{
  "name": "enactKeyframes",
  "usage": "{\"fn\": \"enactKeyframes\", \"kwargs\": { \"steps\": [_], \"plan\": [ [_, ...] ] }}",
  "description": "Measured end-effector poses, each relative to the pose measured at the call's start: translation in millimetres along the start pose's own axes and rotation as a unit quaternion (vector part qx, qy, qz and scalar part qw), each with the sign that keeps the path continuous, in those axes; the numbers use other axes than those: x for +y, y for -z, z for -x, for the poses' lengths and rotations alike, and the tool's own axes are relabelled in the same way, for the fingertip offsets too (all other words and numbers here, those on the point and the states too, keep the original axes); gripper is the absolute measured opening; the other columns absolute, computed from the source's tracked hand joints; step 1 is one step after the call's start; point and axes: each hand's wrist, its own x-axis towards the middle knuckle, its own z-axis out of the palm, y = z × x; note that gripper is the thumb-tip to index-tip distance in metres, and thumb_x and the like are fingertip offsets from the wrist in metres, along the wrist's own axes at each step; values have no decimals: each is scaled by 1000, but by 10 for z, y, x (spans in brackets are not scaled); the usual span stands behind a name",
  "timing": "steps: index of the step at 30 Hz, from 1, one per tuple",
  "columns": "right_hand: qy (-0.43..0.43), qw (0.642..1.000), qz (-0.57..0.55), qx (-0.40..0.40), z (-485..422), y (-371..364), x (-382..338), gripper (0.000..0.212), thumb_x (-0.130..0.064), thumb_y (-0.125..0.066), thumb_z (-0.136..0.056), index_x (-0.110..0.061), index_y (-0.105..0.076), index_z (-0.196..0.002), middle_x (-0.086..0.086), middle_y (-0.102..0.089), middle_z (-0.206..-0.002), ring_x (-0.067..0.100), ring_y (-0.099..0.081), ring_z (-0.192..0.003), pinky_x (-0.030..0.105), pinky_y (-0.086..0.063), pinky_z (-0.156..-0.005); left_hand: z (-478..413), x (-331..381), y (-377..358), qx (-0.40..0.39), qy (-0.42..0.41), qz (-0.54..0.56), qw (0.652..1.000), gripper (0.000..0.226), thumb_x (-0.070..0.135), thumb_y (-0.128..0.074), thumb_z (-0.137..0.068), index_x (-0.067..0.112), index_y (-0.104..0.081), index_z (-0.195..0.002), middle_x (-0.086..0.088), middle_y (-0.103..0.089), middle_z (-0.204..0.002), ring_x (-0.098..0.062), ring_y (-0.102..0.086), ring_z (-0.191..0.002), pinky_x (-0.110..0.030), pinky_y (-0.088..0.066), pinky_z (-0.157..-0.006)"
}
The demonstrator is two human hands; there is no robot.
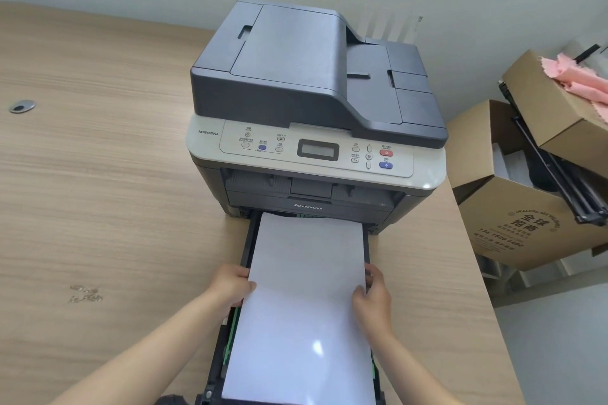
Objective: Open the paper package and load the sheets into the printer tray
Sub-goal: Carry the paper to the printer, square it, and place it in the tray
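I have the thick stack of plain white printer sheets (306, 299) held by its two long edges, my left hand (232, 284) curled around the left edge and my right hand (371, 301) around the right, thumbs on top and the other fingers tucked below where I cannot see them. The stack lies over the black pull-out paper tray (245, 253), which juts from the base of the grey and off-white desktop laser printer (316, 115) on the pale wood-grain table (98, 191); its far end reaches in under the printer's front. Whether the sheets already rest flat on the tray floor or hang just above it I cannot tell

I judge this stack to be fairly heavy for its bulk and floppy along its length, so it wants support near the middle of both long sides, as it has now, rather than by one end or a corner. The top sheet shows a bright glare, so the paper looks smooth, and smooth sheets slide over one another; a loose hold would let the stack fan out or skew. Edges and corners will crease easily against the tray walls and the green guide (232, 332) at the left. I would keep an even squeeze and lower it level, square between the side walls
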Motion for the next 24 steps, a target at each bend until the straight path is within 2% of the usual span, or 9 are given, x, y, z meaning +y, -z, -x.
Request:
{"fn": "enactKeyframes", "kwargs": {
  "steps": [2,4,7,9,11,14,19,22,24],
  "plan": [
    [13,1000,24,6,-25,-18,-51,49,15,-37,-80,-5,-51,-122,14,-65,-110,23,-57,-93,22,-39,-78,-26,37,-44,32,-16,-12,999,25,-5,-55,-87,-6,-60,-112,-15,-66,-96,-32,-61,-94,-37,-51,-82],
    [43,997,68,11,-51,-37,-95,49,17,-37,-78,-3,-55,-119,16,-66,-114,27,-60,-99,18,-38,-79,-38,78,-93,73,-42,-55,995,26,-2,-59,-85,-5,-62,-110,-11,-63,-95,-30,-61,-96,-30,-46,-80],
    [74,988,138,-3,-88,-53,-139,51,16,-37,-80,0,-51,-125,17,-62,-121,32,-57,-110,23,-44,-85,-14,124,-121,102,-97,-144,980,16,-1,-58,-82,10,-69,-78,0,-59,-69,-21,-55,-78,-22,-40,-72],
    [77,978,192,-35,-103,-55,-160,52,14,-37,-80,-3,-47,-129,16,-59,-124,31,-56,-112,25,-46,-88,-32,112,-124,101,-107,-206,967,30,-2,-54,-81,17,-50,-58,-2,-50,-67,-19,-47,-72,-23,-35,-66],
    [63,962,256,-68,-112,-47,-181,53,11,-39,-81,-5,-42,-131,15,-56,-126,31,-56,-112,29,-48,-87,-27,120,-120,106,-115,-271,950,23,-3,-50,-80,10,-42,-62,-6,-46,-73,-19,-43,-72,-24,-31,-63],
    [54,921,372,-104,-115,-42,-225,62,5,-44,-86,-4,-24,-143,15,-47,-136,30,-53,-118,30,-49,-87,1,162,-142,108,-128,-364,916,27,-1,-46,-87,10,-36,-65,-1,-41,-74,-19,-45,-77,-26,-35,-64],
    [72,888,441,-106,-16,-140,-246,79,11,-50,-83,1,-3,-146,19,-14,-154,31,-50,-124,32,-49,-91,80,188,-218,83,-154,-517,838,32,-6,-48,-89,13,-38,-65,2,-35,-68,-17,-52,-82,-19,-37,-67],
    [83,879,458,-103,16,-181,-212,88,14,-51,-82,-1,7,-147,20,-1,-157,30,-45,-128,31,-48,-93,69,210,-226,73,-158,-566,806,11,-6,-53,-88,4,-54,-92,-2,-38,-69,-19,-58,-87,-21,-39,-67],
    [88,872,469,-110,21,-194,-200,88,14,-52,-82,-3,6,-147,21,3,-157,31,-40,-132,31,-49,-94,30,211,-236,78,-154,-582,794,32,-5,-55,-88,0,-48,-119,-6,-52,-76,-21,-62,-95,-24,-45,-70]
  ]
}}
